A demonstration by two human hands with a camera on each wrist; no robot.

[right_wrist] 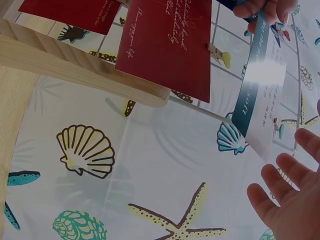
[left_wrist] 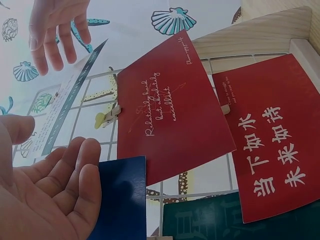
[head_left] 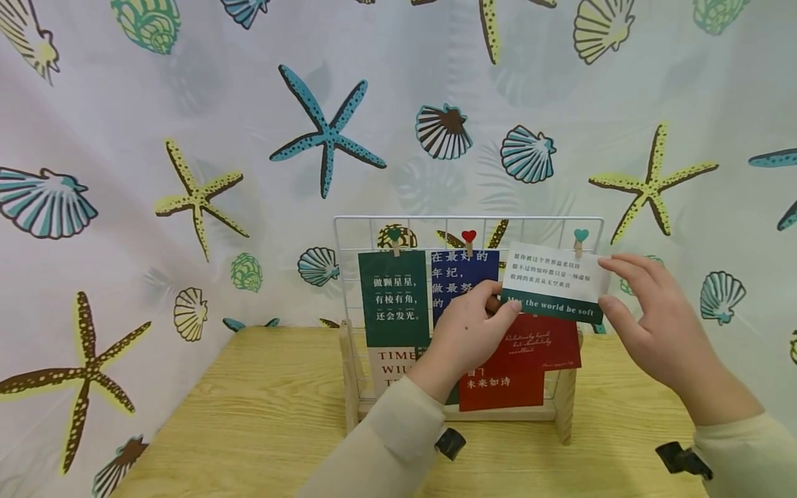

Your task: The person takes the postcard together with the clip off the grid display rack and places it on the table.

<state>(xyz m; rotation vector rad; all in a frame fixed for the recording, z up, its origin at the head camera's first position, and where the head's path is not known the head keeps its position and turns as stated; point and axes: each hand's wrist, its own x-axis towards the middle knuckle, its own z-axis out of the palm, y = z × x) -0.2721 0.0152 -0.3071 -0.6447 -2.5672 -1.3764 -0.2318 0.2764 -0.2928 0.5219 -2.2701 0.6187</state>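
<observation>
From the head camera I see a white wire grid (head_left: 467, 223) standing in a wooden base on the counter (head_left: 249, 415), hung with cards on small heart clips. My left hand (head_left: 463, 335) reaches up in front of the grid and pinches the lower left corner of a white and green card (head_left: 554, 282), which sits at the upper right of the grid under a teal heart clip (head_left: 580, 238). My right hand (head_left: 654, 318) is at the card's right edge, its fingers slack and spread, fingertips touching or just beside that edge; I cannot tell which. Below the card hangs a red card (head_left: 542, 342), and to the left a green card (head_left: 394, 297) and a blue card (head_left: 461, 277). On the left wrist camera, the left hand's fingers (left_wrist: 65, 175) lie loosely curved near the blue card (left_wrist: 122, 200), with the white and green card (left_wrist: 65, 105) edge-on just above them and the red card (left_wrist: 172, 107) clipped to the grid beside it. On the right wrist camera, the right hand (right_wrist: 287, 200) is spread and released just below the white and green card (right_wrist: 262, 100), apart from it here, while the left hand's fingertips (right_wrist: 262, 10) hold its far end.
</observation>
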